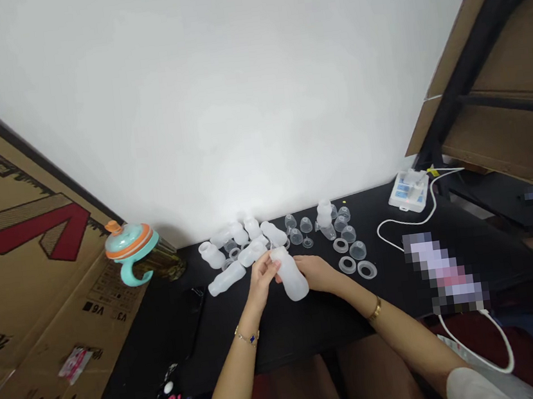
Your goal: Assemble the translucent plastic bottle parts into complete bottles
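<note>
Between my two hands, over the front of the black table, is a translucent white baby bottle [294, 281], tilted with its neck away from me. My left hand [262, 276] grips it near the neck, thumb on its side. My right hand [318, 272] is closed around its right side, the fingers partly hidden behind it. Just beyond lie several similar bottles, one white bottle [227, 278] on its side at the left. To the right are several clear dome caps [348, 234] and ring collars [367, 270]. Another bottle [324, 213] stands upright among them.
A teal-lidded jug [157, 255] with an orange knob stands at the left by a large cardboard box [39, 285]. At the right are a white plastic case [409, 192], a white cable [386, 227] and a blurred-out object [445, 271]. A white wall [254, 97] rises behind the table.
</note>
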A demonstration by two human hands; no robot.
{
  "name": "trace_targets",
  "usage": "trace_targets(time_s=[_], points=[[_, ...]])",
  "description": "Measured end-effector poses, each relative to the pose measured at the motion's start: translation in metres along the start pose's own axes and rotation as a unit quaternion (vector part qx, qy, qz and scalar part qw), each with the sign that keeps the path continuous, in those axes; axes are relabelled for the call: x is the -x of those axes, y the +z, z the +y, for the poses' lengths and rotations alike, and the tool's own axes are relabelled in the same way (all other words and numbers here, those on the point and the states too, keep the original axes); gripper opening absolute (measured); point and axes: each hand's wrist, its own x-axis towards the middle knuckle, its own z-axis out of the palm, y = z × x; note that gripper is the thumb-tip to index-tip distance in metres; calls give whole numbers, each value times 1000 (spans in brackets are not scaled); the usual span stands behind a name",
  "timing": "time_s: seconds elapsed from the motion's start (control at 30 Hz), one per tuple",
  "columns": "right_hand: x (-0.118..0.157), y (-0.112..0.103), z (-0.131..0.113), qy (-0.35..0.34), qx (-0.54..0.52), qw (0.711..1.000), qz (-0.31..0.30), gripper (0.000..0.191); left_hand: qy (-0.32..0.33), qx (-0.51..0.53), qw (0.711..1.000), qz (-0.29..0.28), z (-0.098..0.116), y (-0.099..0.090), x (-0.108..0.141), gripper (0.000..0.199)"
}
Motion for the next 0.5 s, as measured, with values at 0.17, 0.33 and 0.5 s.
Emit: trace_targets(time_s=[0.17,0.33,0.5], points=[[-1,3,1,41,8,999,24,11,-20,-15,997,-67,6,4,1,48],[-1,-1,0,61,20,997,35,13,-60,-41,991,-115,5,6,4,56],[0,0,5,42,2,999,33,16,-65,-99,980,-163,4,7,5,54]])
